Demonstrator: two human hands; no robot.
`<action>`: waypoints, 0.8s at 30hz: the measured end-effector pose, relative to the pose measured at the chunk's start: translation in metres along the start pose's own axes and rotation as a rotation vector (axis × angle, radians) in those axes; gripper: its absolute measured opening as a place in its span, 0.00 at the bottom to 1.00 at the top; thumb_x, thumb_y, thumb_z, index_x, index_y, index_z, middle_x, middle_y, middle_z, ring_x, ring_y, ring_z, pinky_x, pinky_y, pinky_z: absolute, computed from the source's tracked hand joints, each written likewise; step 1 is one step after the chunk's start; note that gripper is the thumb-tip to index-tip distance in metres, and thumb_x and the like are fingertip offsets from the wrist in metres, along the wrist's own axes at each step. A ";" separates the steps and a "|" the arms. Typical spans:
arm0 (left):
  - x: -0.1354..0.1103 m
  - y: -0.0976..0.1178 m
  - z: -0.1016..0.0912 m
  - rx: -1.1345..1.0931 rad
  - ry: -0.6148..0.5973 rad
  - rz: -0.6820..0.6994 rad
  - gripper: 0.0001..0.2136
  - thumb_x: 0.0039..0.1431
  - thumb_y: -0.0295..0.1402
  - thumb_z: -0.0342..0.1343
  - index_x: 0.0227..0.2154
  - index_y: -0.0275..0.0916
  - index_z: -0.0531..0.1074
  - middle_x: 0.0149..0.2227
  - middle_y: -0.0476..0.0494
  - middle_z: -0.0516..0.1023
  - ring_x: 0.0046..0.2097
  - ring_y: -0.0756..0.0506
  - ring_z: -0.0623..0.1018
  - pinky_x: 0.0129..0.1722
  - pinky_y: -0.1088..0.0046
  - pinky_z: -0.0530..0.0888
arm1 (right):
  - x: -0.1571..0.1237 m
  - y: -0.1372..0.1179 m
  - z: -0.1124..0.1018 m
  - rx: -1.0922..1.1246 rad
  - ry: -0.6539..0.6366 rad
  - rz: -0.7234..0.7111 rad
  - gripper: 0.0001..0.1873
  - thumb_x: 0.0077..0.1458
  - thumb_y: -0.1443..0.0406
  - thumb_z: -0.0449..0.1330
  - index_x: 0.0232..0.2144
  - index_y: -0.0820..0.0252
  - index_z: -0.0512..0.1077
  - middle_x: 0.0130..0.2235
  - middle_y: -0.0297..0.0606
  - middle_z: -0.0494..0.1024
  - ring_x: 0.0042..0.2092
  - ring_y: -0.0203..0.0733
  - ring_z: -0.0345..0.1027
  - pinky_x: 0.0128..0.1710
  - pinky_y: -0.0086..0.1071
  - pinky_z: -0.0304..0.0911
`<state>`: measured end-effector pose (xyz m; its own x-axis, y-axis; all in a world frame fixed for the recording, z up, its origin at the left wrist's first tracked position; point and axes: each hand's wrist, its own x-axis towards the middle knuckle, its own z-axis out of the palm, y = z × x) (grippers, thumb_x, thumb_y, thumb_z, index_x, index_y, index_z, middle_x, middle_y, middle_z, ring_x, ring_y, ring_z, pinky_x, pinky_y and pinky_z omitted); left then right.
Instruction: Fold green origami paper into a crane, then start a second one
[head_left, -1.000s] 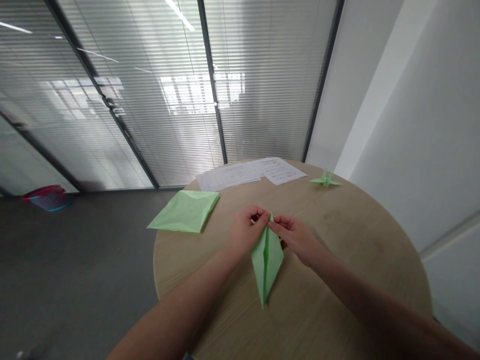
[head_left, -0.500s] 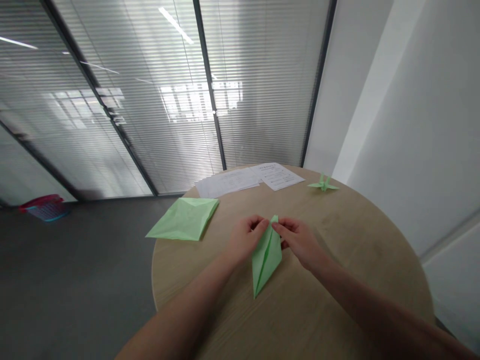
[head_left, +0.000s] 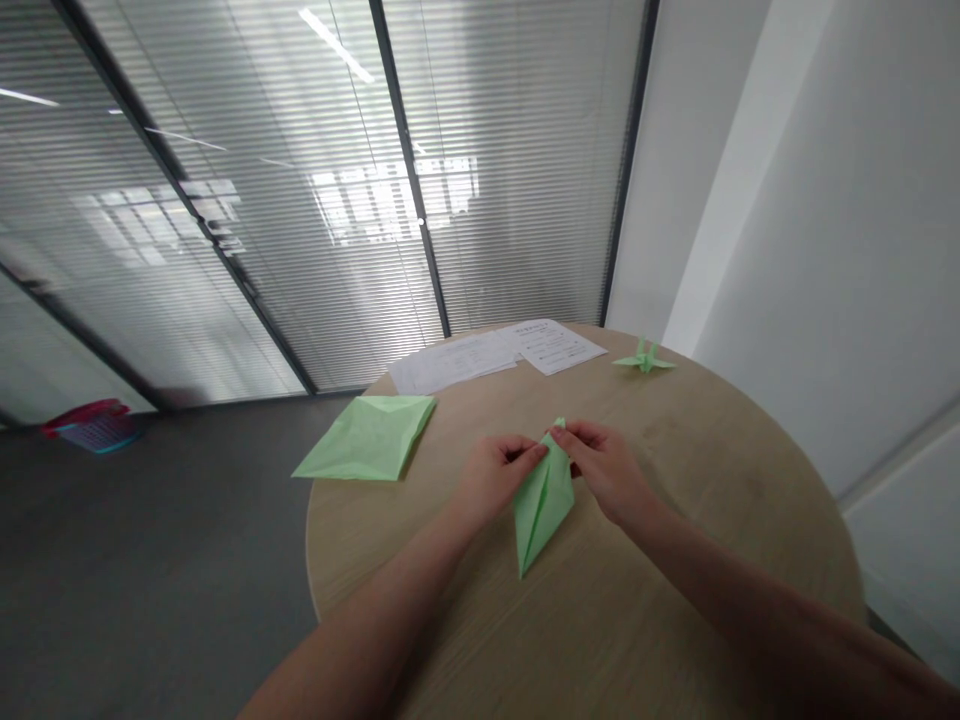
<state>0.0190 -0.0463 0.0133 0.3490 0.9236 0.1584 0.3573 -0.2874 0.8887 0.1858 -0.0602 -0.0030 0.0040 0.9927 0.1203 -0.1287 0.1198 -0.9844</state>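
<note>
A green sheet of origami paper [head_left: 544, 505], folded into a long kite shape with a split down its middle, is held over the table with its narrow point toward me. My left hand [head_left: 501, 474] pinches its left edge near the top, thumb on the front. At the upper tip, my right hand [head_left: 602, 462] grips the paper between thumb and fingers. Some fingertips are hidden behind the paper. Beyond my right hand stands a folded green paper crane [head_left: 645, 359].
Green paper sheets [head_left: 367, 440] lie at the left, one corner jutting past the edge of the round wooden table [head_left: 705, 600]. Printed white sheets [head_left: 457, 362] are at the far edge. A red and blue basket [head_left: 96, 428] stands on the floor at far left.
The folded paper has shifted slightly right and away from me, with both hands still on it. My right hand has moved up a little at the tip. The view has turned slightly.
</note>
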 end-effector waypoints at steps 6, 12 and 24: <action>0.003 -0.005 -0.001 -0.179 -0.091 -0.178 0.16 0.55 0.45 0.58 0.28 0.35 0.79 0.24 0.47 0.76 0.24 0.51 0.71 0.25 0.75 0.67 | 0.009 0.002 -0.012 0.008 0.125 -0.039 0.16 0.51 0.50 0.64 0.30 0.56 0.76 0.27 0.35 0.75 0.27 0.39 0.67 0.24 0.31 0.63; 0.004 -0.006 -0.003 -0.207 -0.167 -0.229 0.13 0.52 0.43 0.62 0.26 0.35 0.76 0.23 0.48 0.75 0.24 0.52 0.71 0.24 0.78 0.69 | 0.014 0.001 -0.017 -0.044 0.207 -0.077 0.17 0.50 0.49 0.64 0.30 0.55 0.77 0.27 0.35 0.76 0.26 0.39 0.66 0.23 0.30 0.58; 0.008 -0.009 -0.005 -0.315 -0.048 -0.274 0.06 0.53 0.32 0.61 0.25 0.35 0.76 0.22 0.50 0.74 0.22 0.54 0.71 0.24 0.79 0.69 | 0.015 0.009 -0.012 -0.082 -0.030 0.035 0.19 0.54 0.48 0.59 0.31 0.57 0.74 0.25 0.34 0.74 0.24 0.38 0.64 0.24 0.31 0.60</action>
<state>0.0137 -0.0353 0.0090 0.3201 0.9403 -0.1160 0.1627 0.0661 0.9845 0.1964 -0.0443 -0.0116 -0.0293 0.9957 0.0884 -0.0465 0.0870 -0.9951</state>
